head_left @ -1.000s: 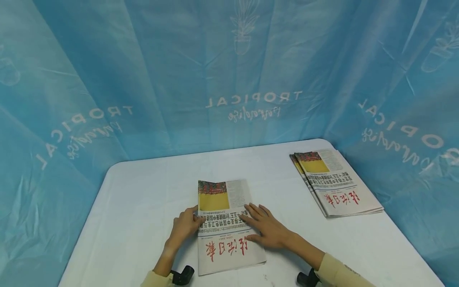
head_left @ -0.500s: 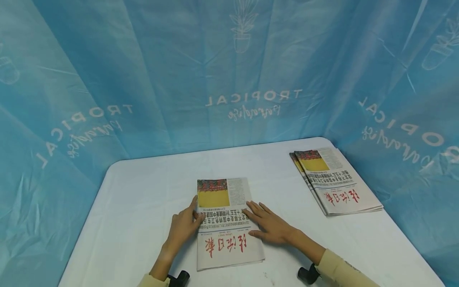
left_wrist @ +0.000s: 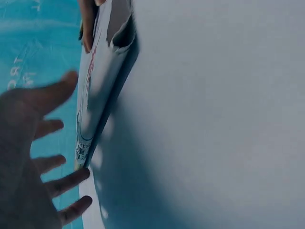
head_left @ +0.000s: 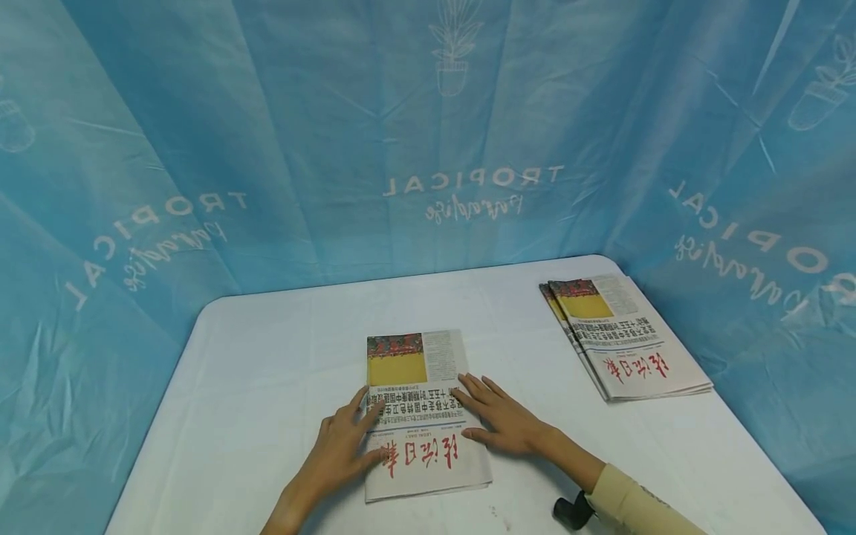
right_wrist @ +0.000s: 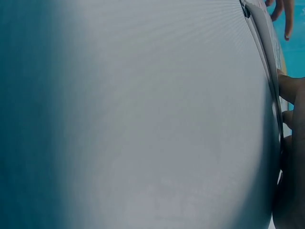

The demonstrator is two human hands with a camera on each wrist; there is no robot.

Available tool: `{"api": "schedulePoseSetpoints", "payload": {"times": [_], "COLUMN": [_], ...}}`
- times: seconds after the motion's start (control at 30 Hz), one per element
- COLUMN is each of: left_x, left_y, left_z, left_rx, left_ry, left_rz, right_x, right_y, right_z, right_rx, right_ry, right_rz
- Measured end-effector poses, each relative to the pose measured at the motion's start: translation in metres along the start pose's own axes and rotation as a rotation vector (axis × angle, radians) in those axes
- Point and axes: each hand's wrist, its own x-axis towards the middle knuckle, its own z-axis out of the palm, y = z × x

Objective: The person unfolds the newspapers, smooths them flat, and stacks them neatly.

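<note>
A folded newspaper (head_left: 435, 475) lies on the white table in front of me, its red title nearest my side and a yellow-and-red picture at the far end. Over its left edge is my left hand (head_left: 341, 446), thumb and fingers spread; the left wrist view shows this hand (left_wrist: 21, 138) with its fingers apart, not curled round the paper. My right hand (head_left: 501, 423) rests on the right edge with extended fingers. Seen low from the right wrist, the newspaper (right_wrist: 262, 38) has its folded layers slightly parted along the side.
At the back right of the white table (head_left: 267, 371) lies a stack of similar folded newspapers (head_left: 635, 342), slightly fanned. A blue printed curtain (head_left: 334, 148) hangs behind the table and along both sides.
My left hand has let go of the newspaper's left edge, spread its fingers and shifted nearer to me. My right hand and the newspaper have barely moved.
</note>
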Motion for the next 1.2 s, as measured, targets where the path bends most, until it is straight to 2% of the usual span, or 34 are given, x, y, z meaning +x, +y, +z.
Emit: {"api": "schedulePoseSetpoints", "payload": {"times": [0.13,0.23,0.37,0.53,0.67,0.87,1.0,1.2], "left_x": [-0.007,-0.001,0.023,0.059,0.082,0.112,0.127,0.14], "left_y": [0.001,-0.002,-0.016,-0.034,-0.043,-0.053,-0.058,-0.061], "left_z": [0.001,0.001,-0.002,-0.005,-0.006,-0.009,-0.011,-0.012], "left_rx": [-0.048,-0.086,-0.109,-0.047,0.019,-0.022,-0.043,-0.053], "left_ry": [-0.087,-0.104,-0.065,0.005,0.025,0.022,0.027,0.062], "left_rz": [0.072,0.073,0.034,0.058,0.061,0.041,0.028,0.002], "right_x": [-0.001,-0.002,-0.002,-0.002,-0.002,-0.002,-0.003,-0.002], "right_y": [0.001,0.002,0.001,-0.002,-0.005,-0.003,-0.002,-0.002], "right_z": [-0.003,-0.005,-0.005,-0.001,0.002,0.002,0.003,0.006], "right_rx": [-0.006,0.0,0.021,0.041,0.037,0.002,-0.023,-0.031], "right_ry": [-0.002,0.012,0.015,-0.021,-0.031,-0.021,-0.007,-0.013], "right_rz": [0.006,0.004,0.008,0.036,0.038,0.028,0.013,0.011]}}
